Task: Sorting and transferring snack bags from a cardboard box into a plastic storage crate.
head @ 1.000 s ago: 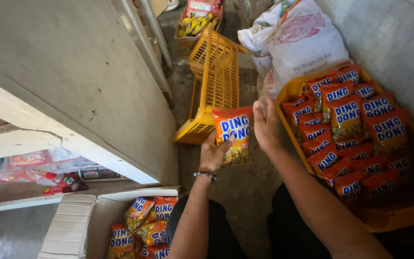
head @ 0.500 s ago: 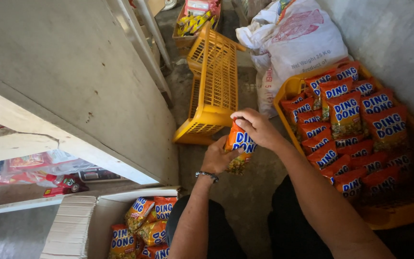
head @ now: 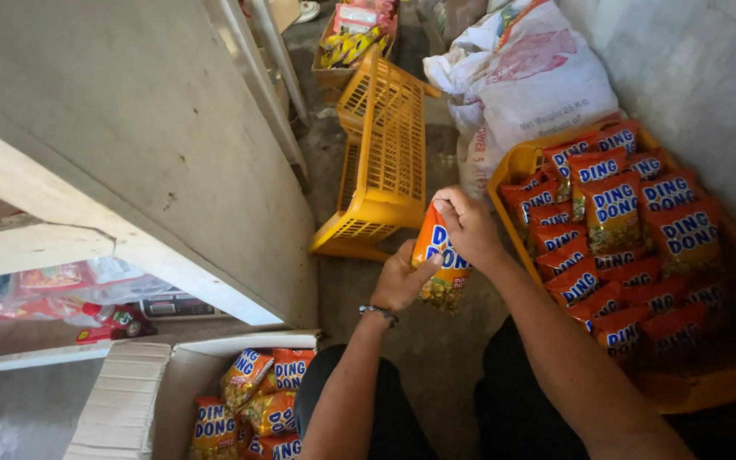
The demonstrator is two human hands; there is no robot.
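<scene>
- Both hands hold one orange snack packet (head: pixel 440 262) upright over the concrete floor (head: pixel 402 341).
- Left hand (head: pixel 400 279) grips its lower side, thumb pressed on the front.
- Right hand (head: pixel 468 223) pinches the top edge, fingers curled together.
- Yellow crate (head: pixel 521 162) of similar packets sits just right; the open cardboard box (head: pixel 129 400) at lower left seems part filled.

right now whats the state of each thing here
snack packet: upright, held in both hands
left hand: gripping the packet's side
right hand: pinching its top
yellow tray: full of packets
empty yellow crate: tipped on its side
cardboard box: open, packets inside
white sack: slumped against the wall
</scene>
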